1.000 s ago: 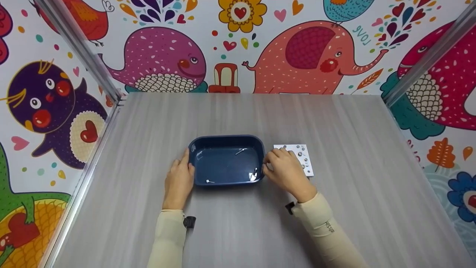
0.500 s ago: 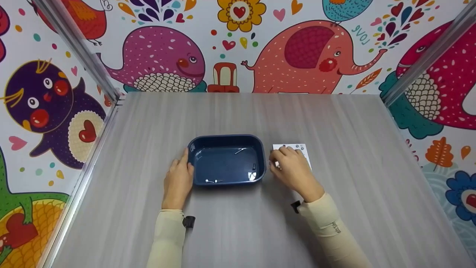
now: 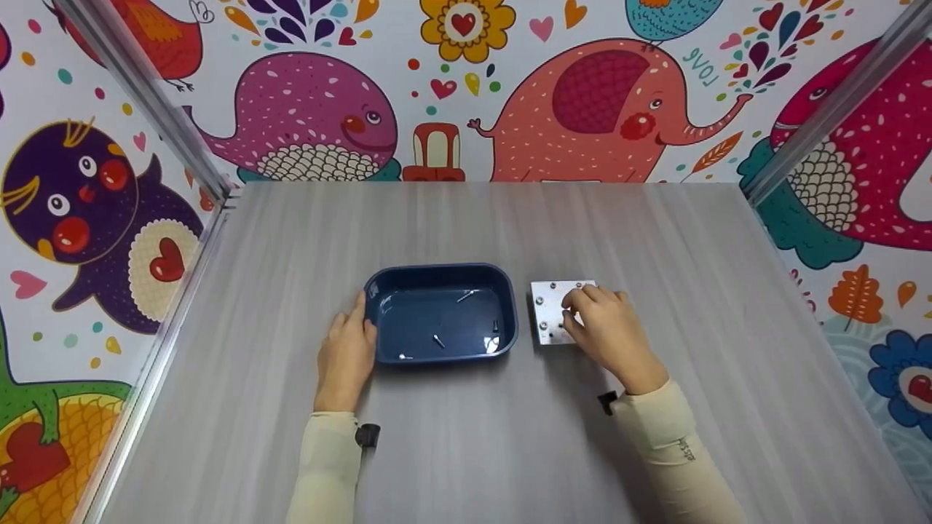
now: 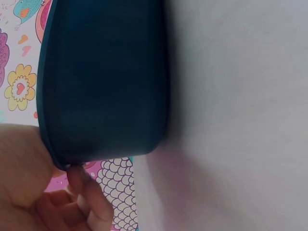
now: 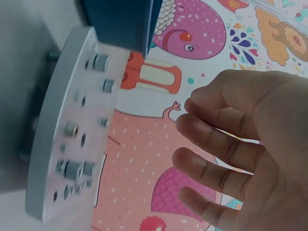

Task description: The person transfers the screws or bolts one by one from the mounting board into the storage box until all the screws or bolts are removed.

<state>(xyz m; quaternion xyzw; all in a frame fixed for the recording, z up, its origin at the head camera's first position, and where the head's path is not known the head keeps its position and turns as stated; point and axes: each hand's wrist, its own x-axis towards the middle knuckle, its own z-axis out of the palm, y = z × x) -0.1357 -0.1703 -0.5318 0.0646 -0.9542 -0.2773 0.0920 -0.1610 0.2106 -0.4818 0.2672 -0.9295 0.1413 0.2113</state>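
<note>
A dark blue rectangular tray (image 3: 437,309) stands on the table with several small screws in it, one of them a screw (image 3: 437,340) near the middle of its floor. At the tray's left end my left hand (image 3: 345,364) grips the rim between thumb and fingers. To the right lies a silver metal plate (image 3: 546,313), studded with bolts (image 5: 73,169) of different sizes. Over its right part hovers my right hand (image 3: 608,335). Its fingers (image 5: 207,168) are loosely bent, apart from the plate, with nothing between them in the right wrist view.
The grey wood-grain table (image 3: 451,437) carries the tray and plate near its middle. Cartoon-printed walls (image 3: 466,94) rise behind and at both sides, with metal posts (image 3: 837,102) at the corners.
My right hand has drawn back from the tray's right rim and moved right over the plate. Another screw has appeared in the tray and shifted toward its middle. The left hand keeps its place.
</note>
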